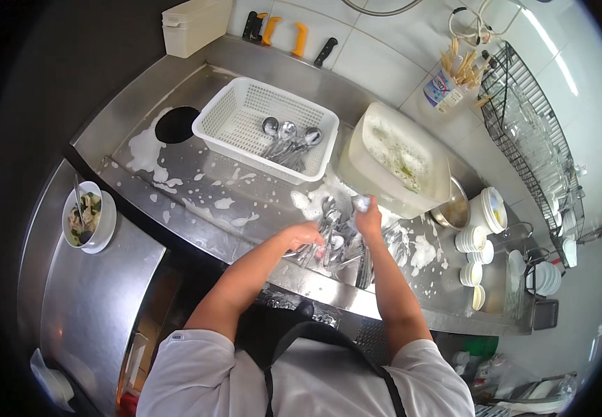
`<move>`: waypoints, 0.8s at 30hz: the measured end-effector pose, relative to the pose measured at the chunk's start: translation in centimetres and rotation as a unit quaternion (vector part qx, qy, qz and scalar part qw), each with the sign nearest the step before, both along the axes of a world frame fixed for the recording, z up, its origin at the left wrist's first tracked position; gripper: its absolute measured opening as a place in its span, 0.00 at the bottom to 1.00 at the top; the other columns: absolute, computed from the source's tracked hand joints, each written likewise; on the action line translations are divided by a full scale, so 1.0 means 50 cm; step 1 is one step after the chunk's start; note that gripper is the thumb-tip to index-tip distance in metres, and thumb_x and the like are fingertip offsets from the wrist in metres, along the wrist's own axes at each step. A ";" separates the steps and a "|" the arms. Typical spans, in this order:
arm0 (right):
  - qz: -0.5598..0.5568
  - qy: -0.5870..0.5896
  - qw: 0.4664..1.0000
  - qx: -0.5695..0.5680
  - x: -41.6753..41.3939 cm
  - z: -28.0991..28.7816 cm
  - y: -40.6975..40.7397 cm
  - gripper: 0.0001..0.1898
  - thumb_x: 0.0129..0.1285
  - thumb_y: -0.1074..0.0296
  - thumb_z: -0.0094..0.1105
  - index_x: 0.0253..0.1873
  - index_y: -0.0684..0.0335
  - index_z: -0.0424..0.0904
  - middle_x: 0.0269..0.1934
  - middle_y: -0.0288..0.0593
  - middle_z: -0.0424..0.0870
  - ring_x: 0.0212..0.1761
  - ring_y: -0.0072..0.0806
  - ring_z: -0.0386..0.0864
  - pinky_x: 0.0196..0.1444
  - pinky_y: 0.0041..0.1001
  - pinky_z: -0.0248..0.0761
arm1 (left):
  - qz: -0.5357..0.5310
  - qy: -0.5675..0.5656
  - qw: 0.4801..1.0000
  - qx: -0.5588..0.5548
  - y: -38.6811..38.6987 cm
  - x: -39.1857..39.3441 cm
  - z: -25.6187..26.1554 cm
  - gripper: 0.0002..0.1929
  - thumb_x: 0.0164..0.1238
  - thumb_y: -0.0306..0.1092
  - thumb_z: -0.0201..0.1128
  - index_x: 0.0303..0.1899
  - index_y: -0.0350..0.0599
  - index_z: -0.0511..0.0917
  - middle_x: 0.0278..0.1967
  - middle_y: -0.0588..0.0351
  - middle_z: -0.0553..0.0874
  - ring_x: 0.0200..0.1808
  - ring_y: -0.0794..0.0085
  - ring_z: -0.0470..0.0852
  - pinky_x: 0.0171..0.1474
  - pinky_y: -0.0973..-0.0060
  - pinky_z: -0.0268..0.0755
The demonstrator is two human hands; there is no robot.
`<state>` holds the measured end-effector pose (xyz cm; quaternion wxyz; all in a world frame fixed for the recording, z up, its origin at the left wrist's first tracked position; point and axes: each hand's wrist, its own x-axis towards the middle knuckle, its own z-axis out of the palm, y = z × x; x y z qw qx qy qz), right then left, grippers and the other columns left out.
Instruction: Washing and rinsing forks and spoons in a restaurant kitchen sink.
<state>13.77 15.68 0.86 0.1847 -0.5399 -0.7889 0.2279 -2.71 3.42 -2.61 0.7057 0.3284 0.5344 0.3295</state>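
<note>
Soapy metal cutlery (333,229) lies in a heap on the stainless steel counter between my hands. My left hand (305,235) is at the left side of the heap, fingers bent among the pieces; its grip is not clear. In my right hand (368,221), just right of the heap, is the foamy bowl of a metal spoon (361,203). More cutlery (397,242) lies to the right of my right forearm. Beyond my hands a white perforated basket (217,140) holds several ladles or large spoons (289,148). A plastic tub (374,185) of sudsy water stands to its right.
Foam spots the steel counter (201,182), which has a round dark hole (176,125). Stacked white bowls (471,238), a metal bowl (454,208) and a white bucket (491,208) stand right. A food bowl (84,213) sits left. Knives (326,52) line the back wall; a wire rack (520,161) holds glasses.
</note>
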 end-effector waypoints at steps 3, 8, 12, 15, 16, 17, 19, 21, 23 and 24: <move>0.203 -0.074 0.967 0.137 0.012 -0.046 -0.079 0.35 0.55 0.66 0.58 0.69 0.53 0.56 0.58 0.57 0.69 0.60 0.51 0.67 0.62 0.48 0.54 | -0.003 -0.126 0.992 -0.009 -0.011 -0.002 0.046 0.14 0.47 0.19 0.57 0.39 0.32 0.77 0.30 0.47 0.82 0.30 0.65 0.82 0.31 0.67 0.75; 0.034 0.018 0.996 0.083 -0.017 -0.030 -0.122 0.31 0.48 0.80 0.55 0.62 0.60 0.64 0.50 0.59 0.76 0.55 0.55 0.71 0.54 0.40 0.65 | 0.022 -0.116 0.993 0.002 -0.027 0.030 0.094 0.16 0.44 0.20 0.61 0.40 0.31 0.78 0.32 0.45 0.83 0.31 0.64 0.82 0.32 0.67 0.74; -0.035 0.126 0.989 0.073 -0.031 -0.023 -0.063 0.25 0.54 0.81 0.52 0.59 0.60 0.67 0.46 0.56 0.78 0.46 0.50 0.77 0.47 0.36 0.71 | 0.002 0.077 0.995 0.068 -0.009 0.068 0.087 0.16 0.39 0.19 0.64 0.37 0.30 0.78 0.30 0.48 0.83 0.30 0.66 0.82 0.30 0.69 0.73; -0.141 0.380 0.909 -0.102 -0.003 0.012 -0.043 0.30 0.57 0.82 0.49 0.66 0.59 0.59 0.52 0.49 0.75 0.48 0.38 0.76 0.43 0.31 0.72 | 0.072 -0.133 0.988 0.032 -0.005 0.062 0.045 0.12 0.44 0.18 0.63 0.35 0.30 0.78 0.29 0.48 0.83 0.32 0.67 0.82 0.29 0.71 0.72; -0.126 0.420 0.887 -0.144 0.002 0.043 -0.066 0.31 0.57 0.84 0.48 0.67 0.59 0.56 0.52 0.47 0.74 0.49 0.34 0.75 0.44 0.29 0.71 | 0.084 -0.242 0.966 0.034 -0.011 0.042 0.012 0.11 0.49 0.17 0.60 0.38 0.30 0.76 0.30 0.46 0.82 0.33 0.66 0.83 0.28 0.72 0.74; -0.126 0.460 0.861 -0.175 0.036 0.061 -0.075 0.32 0.58 0.85 0.47 0.68 0.58 0.54 0.52 0.45 0.73 0.50 0.30 0.73 0.46 0.27 0.70 | 0.076 -0.241 0.967 0.033 -0.011 0.048 0.026 0.11 0.49 0.17 0.60 0.38 0.30 0.76 0.30 0.46 0.82 0.33 0.66 0.83 0.28 0.72 0.74; -0.093 0.477 0.849 -0.210 0.073 0.021 -0.074 0.33 0.58 0.82 0.52 0.68 0.58 0.54 0.52 0.46 0.73 0.50 0.30 0.73 0.49 0.27 0.69 | 0.117 -0.291 0.950 -0.008 -0.013 0.067 0.082 0.15 0.53 0.17 0.57 0.45 0.32 0.73 0.33 0.46 0.81 0.30 0.65 0.82 0.30 0.70 0.75; 0.038 0.334 0.932 -0.137 0.030 0.010 -0.137 0.35 0.56 0.76 0.58 0.68 0.56 0.53 0.53 0.44 0.72 0.51 0.30 0.73 0.51 0.27 0.68 | 0.076 -0.276 0.958 -0.027 -0.009 0.066 0.069 0.20 0.54 0.17 0.56 0.51 0.35 0.69 0.36 0.46 0.79 0.28 0.66 0.80 0.31 0.69 0.76; 0.028 0.341 0.933 -0.111 0.025 0.016 -0.113 0.29 0.55 0.71 0.61 0.63 0.58 0.63 0.49 0.43 0.77 0.47 0.32 0.75 0.50 0.28 0.69 | -0.029 -0.255 0.965 0.052 -0.005 0.055 0.033 0.21 0.54 0.17 0.56 0.53 0.37 0.68 0.38 0.49 0.79 0.30 0.68 0.79 0.33 0.69 0.76; 0.004 0.287 0.955 -0.067 0.043 0.014 -0.094 0.23 0.55 0.72 0.61 0.57 0.60 0.68 0.44 0.43 0.79 0.44 0.33 0.77 0.48 0.28 0.70 | -0.031 -0.163 0.984 0.059 -0.008 0.066 0.043 0.19 0.58 0.20 0.57 0.52 0.40 0.69 0.38 0.51 0.78 0.34 0.69 0.79 0.35 0.70 0.76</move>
